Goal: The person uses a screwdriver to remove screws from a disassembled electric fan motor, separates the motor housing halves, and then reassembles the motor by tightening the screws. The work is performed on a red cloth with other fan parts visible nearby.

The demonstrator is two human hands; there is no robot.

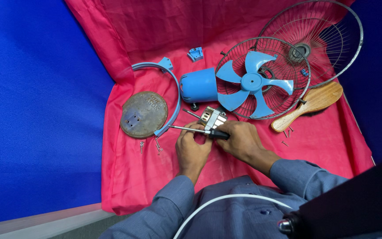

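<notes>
My left hand [192, 147] and my right hand [243, 140] meet over a red cloth [124, 177]. Between them sits a small metal motor core [212, 117] with a thin shaft sticking out to the upper left. My right hand grips a screwdriver [200, 131] by its black handle, its shaft pointing left across my left fingers. My left hand steadies the motor core from below. Just beyond stands a blue motor housing [198, 86] joined to a wire guard with a blue fan blade [254, 83].
A rusty round base plate [143, 113] and a blue curved bracket [173, 95] lie at left, loose screws [149, 145] below them. A second wire guard [328, 35], a wooden brush [309, 104], a small blue part [195, 54] and more screws [286, 132] lie around. Blue walls surround.
</notes>
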